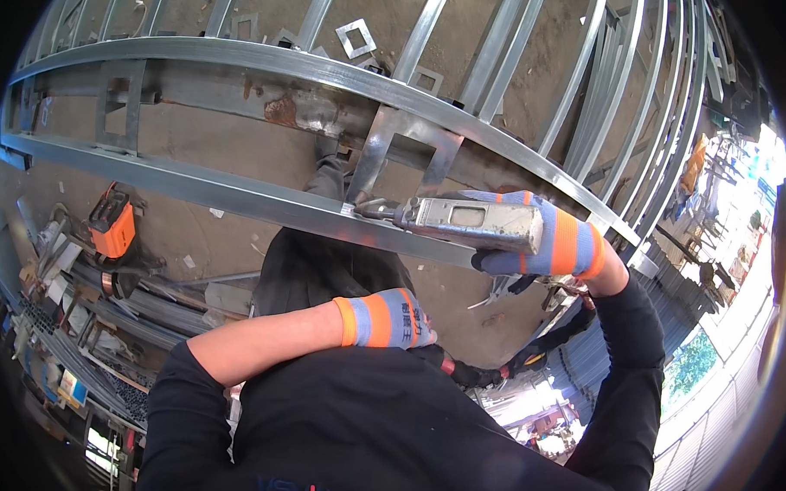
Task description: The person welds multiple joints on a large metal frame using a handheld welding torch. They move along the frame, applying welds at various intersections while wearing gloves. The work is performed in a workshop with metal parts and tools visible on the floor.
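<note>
My right hand, in a grey and orange glove, is wrapped round a boxy silver welding gun. The gun points left, and its narrow nozzle meets the upper edge of a shiny metal rail, beside the foot of a flat plate with a square cut-out. My left hand, gloved alike, is held close to my body. Its fingers are closed, mostly turned from view, round a black cable that runs off to the right and up towards my right forearm.
A second long rail runs parallel beyond, with many upright bars behind it. Square metal plates lie on the ground there. An orange and black machine stands at left, near stacked metal lengths. Corrugated sheets lie at right.
</note>
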`<state>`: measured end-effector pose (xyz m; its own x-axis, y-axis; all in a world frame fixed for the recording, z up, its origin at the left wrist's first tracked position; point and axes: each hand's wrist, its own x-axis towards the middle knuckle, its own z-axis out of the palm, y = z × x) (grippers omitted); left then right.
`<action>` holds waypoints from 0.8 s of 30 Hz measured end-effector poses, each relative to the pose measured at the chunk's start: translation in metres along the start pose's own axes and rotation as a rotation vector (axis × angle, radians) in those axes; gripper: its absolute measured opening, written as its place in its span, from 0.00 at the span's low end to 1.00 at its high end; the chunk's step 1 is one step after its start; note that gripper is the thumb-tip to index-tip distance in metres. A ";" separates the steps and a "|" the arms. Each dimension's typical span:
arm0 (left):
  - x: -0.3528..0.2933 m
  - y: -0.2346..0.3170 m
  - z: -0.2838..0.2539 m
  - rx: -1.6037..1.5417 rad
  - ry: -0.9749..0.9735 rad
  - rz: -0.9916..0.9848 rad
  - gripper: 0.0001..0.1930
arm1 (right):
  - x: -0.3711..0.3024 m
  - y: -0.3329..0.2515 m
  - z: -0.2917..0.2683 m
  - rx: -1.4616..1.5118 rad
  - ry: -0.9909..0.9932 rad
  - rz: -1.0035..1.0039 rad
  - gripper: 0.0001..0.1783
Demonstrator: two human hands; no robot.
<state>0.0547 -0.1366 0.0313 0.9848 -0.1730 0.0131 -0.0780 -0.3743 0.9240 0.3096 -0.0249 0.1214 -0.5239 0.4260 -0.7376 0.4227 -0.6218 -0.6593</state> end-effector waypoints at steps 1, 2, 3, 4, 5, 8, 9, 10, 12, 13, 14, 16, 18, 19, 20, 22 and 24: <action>0.000 -0.001 -0.004 0.015 -0.004 0.003 0.06 | 0.001 -0.002 -0.001 -0.036 -0.010 0.008 0.34; 0.000 -0.001 -0.006 0.030 -0.009 0.008 0.05 | 0.001 -0.002 -0.002 -0.072 -0.019 0.015 0.35; 0.000 -0.002 -0.004 0.030 0.002 0.014 0.05 | 0.001 -0.001 -0.001 -0.069 -0.014 0.023 0.36; 0.000 -0.003 -0.001 0.030 0.016 0.014 0.05 | 0.003 0.001 0.000 -0.068 -0.016 0.027 0.36; 0.000 -0.004 0.002 0.030 0.030 0.015 0.05 | 0.004 0.002 0.000 -0.077 -0.024 0.020 0.37; 0.001 -0.005 0.003 0.009 0.053 0.018 0.05 | 0.006 0.004 -0.003 -0.125 -0.051 -0.018 0.38; 0.001 -0.005 0.002 0.023 0.054 0.019 0.05 | 0.004 0.002 -0.003 -0.077 -0.045 0.040 0.38; 0.001 -0.005 0.001 0.038 0.056 0.019 0.05 | 0.002 -0.003 -0.002 -0.031 -0.040 0.096 0.38; 0.001 -0.004 -0.001 0.054 0.053 0.013 0.05 | 0.003 -0.005 -0.003 -0.023 -0.048 0.105 0.38; 0.002 -0.005 0.000 0.050 0.059 0.017 0.05 | 0.004 -0.004 -0.005 -0.061 -0.057 0.060 0.37; 0.003 -0.005 0.001 0.046 0.065 0.020 0.05 | 0.006 -0.003 -0.007 -0.098 -0.066 0.014 0.37; 0.004 -0.005 -0.002 0.055 0.063 0.024 0.05 | 0.009 0.003 -0.009 -0.183 -0.095 -0.089 0.36; 0.004 -0.004 -0.006 0.060 0.059 0.016 0.05 | 0.010 0.006 -0.009 -0.221 -0.106 -0.136 0.35; 0.004 -0.004 -0.006 0.063 0.058 0.011 0.05 | 0.009 0.006 -0.009 -0.219 -0.102 -0.130 0.35; 0.005 -0.004 -0.005 0.050 0.065 0.012 0.05 | 0.009 0.009 -0.009 -0.237 -0.095 -0.158 0.35; 0.005 -0.006 -0.001 0.037 0.105 0.020 0.05 | 0.011 0.021 -0.010 -0.298 -0.075 -0.247 0.36; 0.006 -0.007 0.002 0.021 0.098 0.017 0.05 | 0.009 0.025 -0.010 -0.273 -0.049 -0.235 0.37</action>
<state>0.0608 -0.1364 0.0240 0.9937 -0.0898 0.0668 -0.0969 -0.3914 0.9151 0.3229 -0.0301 0.0962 -0.6622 0.5007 -0.5575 0.4644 -0.3096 -0.8297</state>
